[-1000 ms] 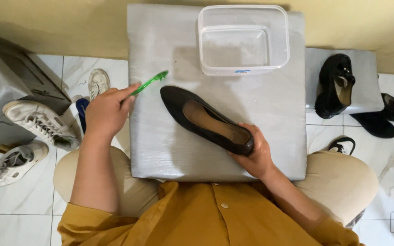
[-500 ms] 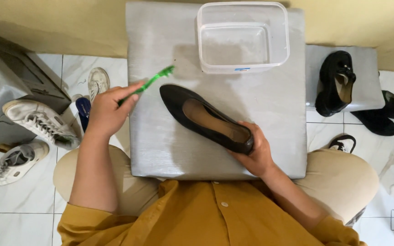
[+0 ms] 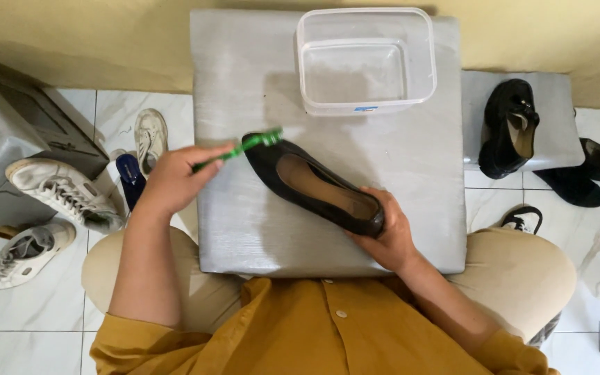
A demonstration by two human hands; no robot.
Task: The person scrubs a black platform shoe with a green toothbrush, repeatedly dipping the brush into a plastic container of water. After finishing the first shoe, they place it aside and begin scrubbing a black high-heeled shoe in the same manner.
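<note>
Right hand (image 3: 382,236) clamps shoe (image 3: 314,184) heel; left hand (image 3: 171,179) grips toothbrush (image 3: 241,149), bristles at toe. Scrubbing step; next needs short strokes.

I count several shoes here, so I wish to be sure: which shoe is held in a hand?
The black flat shoe on the grey table: the right hand grips its heel; the others lie untouched.

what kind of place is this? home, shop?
Most likely a home entryway or shoe corner, not a shop. White tiled floor with worn white sneakers scattered loose, more black shoes on a low grey stool, and a seated person brushing a black flat shoe on a grey padded surface.
</note>
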